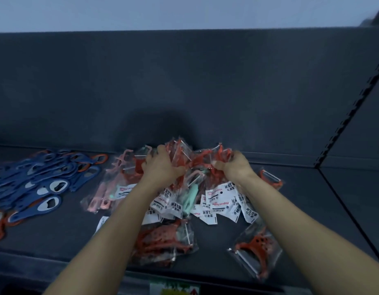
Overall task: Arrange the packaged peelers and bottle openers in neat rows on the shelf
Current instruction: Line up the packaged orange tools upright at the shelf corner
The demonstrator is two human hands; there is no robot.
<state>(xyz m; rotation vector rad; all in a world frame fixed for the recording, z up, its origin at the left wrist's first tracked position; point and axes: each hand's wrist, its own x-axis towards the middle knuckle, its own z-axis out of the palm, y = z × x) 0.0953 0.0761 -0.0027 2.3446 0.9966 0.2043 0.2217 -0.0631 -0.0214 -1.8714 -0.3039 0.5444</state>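
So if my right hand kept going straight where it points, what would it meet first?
The right hand grips red peeler packets; past them, probably the shelf's dark back panel, though depth is unclear.

Bottle openers cut by left edge; label cut by bottom edge.

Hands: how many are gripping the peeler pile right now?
2. The left hand grips the peeler pile at its back left; the right hand grips it at its back right. Neither is hidden.
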